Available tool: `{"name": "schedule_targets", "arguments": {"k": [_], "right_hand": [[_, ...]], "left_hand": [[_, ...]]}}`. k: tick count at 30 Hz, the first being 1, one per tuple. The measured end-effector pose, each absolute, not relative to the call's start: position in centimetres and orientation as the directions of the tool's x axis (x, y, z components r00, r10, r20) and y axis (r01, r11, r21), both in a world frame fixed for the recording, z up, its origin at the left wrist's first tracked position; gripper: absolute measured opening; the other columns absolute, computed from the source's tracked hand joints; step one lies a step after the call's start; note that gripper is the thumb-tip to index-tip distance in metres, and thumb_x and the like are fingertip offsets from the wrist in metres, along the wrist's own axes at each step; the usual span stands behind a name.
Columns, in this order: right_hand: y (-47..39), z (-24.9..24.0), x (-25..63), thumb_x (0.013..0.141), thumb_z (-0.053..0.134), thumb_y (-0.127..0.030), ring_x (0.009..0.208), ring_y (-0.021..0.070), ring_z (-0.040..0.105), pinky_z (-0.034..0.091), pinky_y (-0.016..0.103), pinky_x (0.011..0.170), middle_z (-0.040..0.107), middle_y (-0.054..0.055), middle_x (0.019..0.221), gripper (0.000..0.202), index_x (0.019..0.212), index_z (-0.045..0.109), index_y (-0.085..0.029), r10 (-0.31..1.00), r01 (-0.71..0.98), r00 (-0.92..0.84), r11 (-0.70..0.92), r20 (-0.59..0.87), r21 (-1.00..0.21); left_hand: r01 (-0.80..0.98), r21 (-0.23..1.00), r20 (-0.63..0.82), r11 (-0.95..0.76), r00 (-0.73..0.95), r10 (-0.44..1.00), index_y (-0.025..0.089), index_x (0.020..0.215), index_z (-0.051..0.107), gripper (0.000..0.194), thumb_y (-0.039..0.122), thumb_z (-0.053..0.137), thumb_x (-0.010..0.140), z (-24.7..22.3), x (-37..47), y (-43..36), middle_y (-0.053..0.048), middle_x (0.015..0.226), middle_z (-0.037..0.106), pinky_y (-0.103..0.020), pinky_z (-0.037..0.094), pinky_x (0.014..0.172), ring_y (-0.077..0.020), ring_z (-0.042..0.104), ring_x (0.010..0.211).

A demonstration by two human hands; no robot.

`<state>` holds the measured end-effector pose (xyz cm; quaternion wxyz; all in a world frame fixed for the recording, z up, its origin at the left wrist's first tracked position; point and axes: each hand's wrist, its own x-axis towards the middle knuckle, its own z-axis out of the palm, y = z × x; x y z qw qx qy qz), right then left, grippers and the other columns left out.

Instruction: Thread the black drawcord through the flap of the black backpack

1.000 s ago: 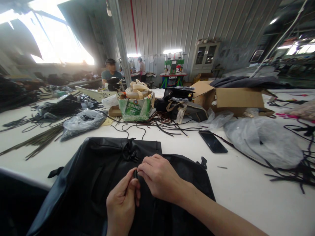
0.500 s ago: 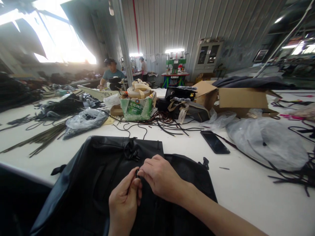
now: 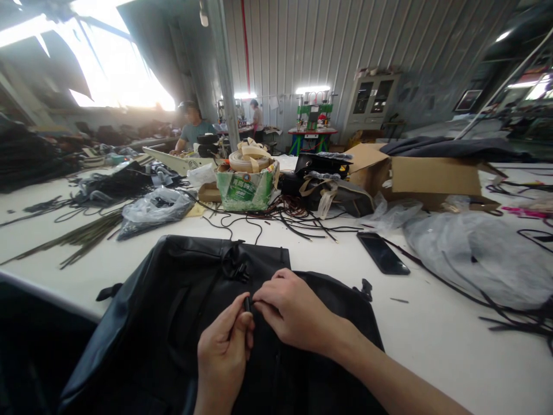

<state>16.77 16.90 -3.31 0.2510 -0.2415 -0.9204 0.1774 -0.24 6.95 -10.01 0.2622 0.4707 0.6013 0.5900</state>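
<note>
A black bag (image 3: 173, 323) lies on the white table below both hands. My left hand (image 3: 227, 346) pinches a small black piece (image 3: 247, 304) between thumb and forefinger, over the middle of the bag. Just to its right, my right hand (image 3: 294, 311) has its thumb and fingertips pressed together at the edge of that piece; what they grip is too small to make out. A black buckle (image 3: 242, 272) lies on the bag beyond the hands, and another buckle (image 3: 366, 288) is at the bag's right edge.
Beyond the bag are a green-and-white box (image 3: 246, 187) with tape rolls, black cords (image 3: 298, 222), a plastic bag (image 3: 155, 207) and an open carton (image 3: 436, 176). A phone (image 3: 383, 253) and a large plastic bag (image 3: 470, 253) lie to the right. A person (image 3: 194, 129) sits at the back left.
The view has shifted slightly, so things appear a little further right. A small gap has opened between the hands, and more of the black piece shows in my left fingers.
</note>
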Motion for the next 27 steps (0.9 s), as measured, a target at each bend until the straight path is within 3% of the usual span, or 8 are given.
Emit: {"name": "schedule_targets", "arguments": {"k": [6,12,17,21,24,27], "right_hand": [[16.6,-3.9,16.3,0.102,0.066,-0.013,0.077,0.0173,0.067,0.045,0.040,0.092,0.078,0.002,0.085,0.016,0.089,0.074,-0.018,0.509,0.369,-0.713,0.857,0.481,-0.360],[16.4,-4.4,16.1,0.103,0.066,-0.013,0.077,0.0176,0.068,0.045,0.039,0.087,0.079,0.002,0.085,0.015,0.093,0.076,-0.019,0.520,0.381,-0.698,0.852,0.493,-0.359],[16.9,-3.3,16.6,0.100,0.075,-0.015,0.086,0.0200,0.074,0.048,0.038,0.087,0.083,0.003,0.096,0.010,0.106,0.081,-0.020,0.562,0.370,-0.712,0.810,0.421,-0.455],[17.2,0.0,18.6,0.097,0.082,-0.015,0.104,0.0223,0.077,0.055,0.037,0.095,0.083,0.005,0.117,0.025,0.121,0.082,-0.023,0.606,0.322,-0.665,0.760,0.436,-0.565],[15.6,2.1,19.8,0.103,0.079,-0.017,0.106,0.0176,0.078,0.059,0.032,0.097,0.085,0.001,0.117,0.024,0.124,0.083,-0.028,0.421,0.123,-0.843,0.757,0.335,-0.641],[12.8,1.3,19.4,0.098,0.086,-0.017,0.110,0.0194,0.078,0.058,0.034,0.103,0.087,-0.001,0.112,0.023,0.116,0.084,-0.031,0.168,-0.009,-0.947,0.837,0.274,-0.548]], "left_hand": [[0.243,0.960,0.234,-0.140,-0.416,0.879,0.016,0.130,0.083,0.049,0.054,0.073,0.101,-10.2,-0.2,7.2,-0.001,0.061,0.068,-0.020,0.050,0.044,-0.0128,0.059,0.046],[0.248,0.960,0.229,-0.133,-0.414,0.881,0.016,0.131,0.083,0.049,0.054,0.073,0.102,-10.4,-0.3,7.0,0.000,0.061,0.068,-0.020,0.050,0.045,-0.0120,0.058,0.046],[0.210,0.971,0.200,-0.118,-0.429,0.881,0.015,0.133,0.082,0.052,0.055,0.074,0.101,-10.2,-0.2,7.1,0.000,0.063,0.069,-0.020,0.051,0.045,-0.0116,0.058,0.046],[0.083,0.994,0.095,-0.065,-0.448,0.889,0.014,0.136,0.079,0.063,0.063,0.075,0.097,-9.6,-0.3,7.7,0.001,0.064,0.067,-0.021,0.050,0.042,-0.0123,0.058,0.046],[0.018,0.998,0.063,-0.061,-0.436,0.898,0.012,0.134,0.079,0.064,0.063,0.078,0.095,-9.2,-0.3,8.1,0.001,0.063,0.066,-0.022,0.049,0.043,-0.0121,0.057,0.046],[-0.018,0.998,0.049,-0.062,-0.404,0.913,0.012,0.135,0.078,0.061,0.060,0.077,0.096,-8.9,-0.4,8.3,0.002,0.066,0.066,-0.021,0.048,0.044,-0.0106,0.055,0.046]]}}
